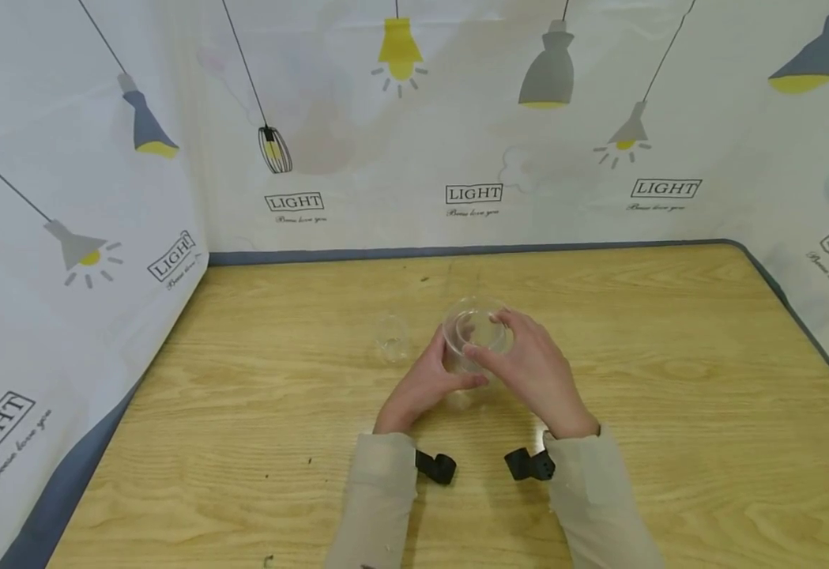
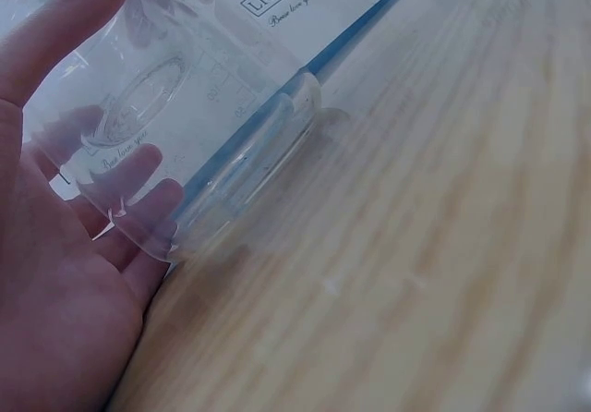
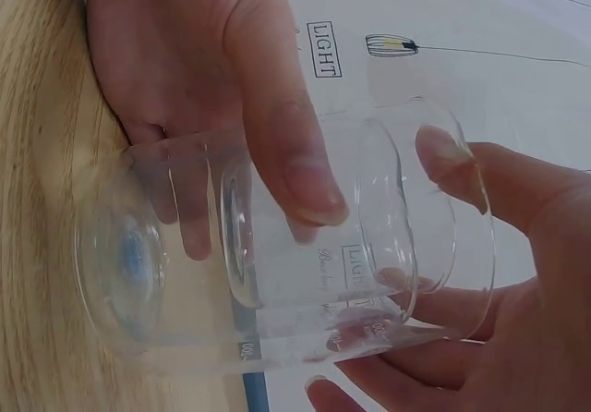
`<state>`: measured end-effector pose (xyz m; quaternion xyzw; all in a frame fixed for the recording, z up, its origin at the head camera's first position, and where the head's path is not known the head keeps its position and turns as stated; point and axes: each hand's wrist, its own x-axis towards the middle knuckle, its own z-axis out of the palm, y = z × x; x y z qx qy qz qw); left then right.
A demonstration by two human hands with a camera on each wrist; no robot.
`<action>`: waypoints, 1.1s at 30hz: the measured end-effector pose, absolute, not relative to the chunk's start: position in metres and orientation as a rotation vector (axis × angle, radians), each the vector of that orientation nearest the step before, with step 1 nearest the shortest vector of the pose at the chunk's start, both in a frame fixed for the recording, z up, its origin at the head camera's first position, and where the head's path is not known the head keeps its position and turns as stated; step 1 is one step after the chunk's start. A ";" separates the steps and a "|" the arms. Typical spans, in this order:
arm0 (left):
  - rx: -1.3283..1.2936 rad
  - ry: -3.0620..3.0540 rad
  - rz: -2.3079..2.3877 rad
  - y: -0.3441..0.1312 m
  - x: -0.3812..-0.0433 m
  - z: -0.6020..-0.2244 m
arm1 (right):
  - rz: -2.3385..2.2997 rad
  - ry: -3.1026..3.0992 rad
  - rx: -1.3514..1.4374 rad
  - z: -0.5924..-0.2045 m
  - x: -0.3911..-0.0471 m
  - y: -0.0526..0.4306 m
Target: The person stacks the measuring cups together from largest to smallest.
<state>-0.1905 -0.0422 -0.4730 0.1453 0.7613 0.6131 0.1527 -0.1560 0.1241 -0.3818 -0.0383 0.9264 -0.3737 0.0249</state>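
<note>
Head view: I see a person at a wood-grain table (image 1: 670, 379), both hands busy near its middle. The left hand (image 1: 427, 379), at eight o'clock, curls round a large clear beaker (image 1: 451, 332); the right hand (image 1: 544, 371), at four, pinches a smaller clear beaker (image 1: 481, 325) nested inside. Another clear vessel (image 1: 391, 340) sits at nine.

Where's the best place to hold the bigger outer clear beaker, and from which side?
Best, I'd say, round the side wall of the outer beaker, below the rim, coming from the left with thumb and fingers on opposite sides, as the left hand does. The wall is rounded, and the smaller clear vessel and right hand crowd its mouth.
</note>
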 end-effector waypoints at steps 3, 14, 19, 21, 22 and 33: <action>0.406 2.191 1.754 -0.043 -0.190 -0.473 | -1.156 2.857 -0.136 -0.383 -0.157 0.124; 0.398 2.165 1.756 -0.043 -0.188 -0.468 | -1.173 2.825 -0.178 -0.387 -0.161 0.125; 0.389 2.154 1.747 -0.044 -0.182 -0.453 | -1.170 2.818 -0.189 -0.386 -0.161 0.126; 0.389 2.158 1.736 -0.044 -0.180 -0.448 | -1.165 2.821 -0.195 -0.387 -0.161 0.126; 0.389 2.165 1.726 -0.044 -0.180 -0.447 | -1.158 2.825 -0.199 -0.387 -0.161 0.126; 0.374 2.169 1.711 -0.044 -0.181 -0.447 | -1.130 2.846 -0.227 -0.387 -0.162 0.127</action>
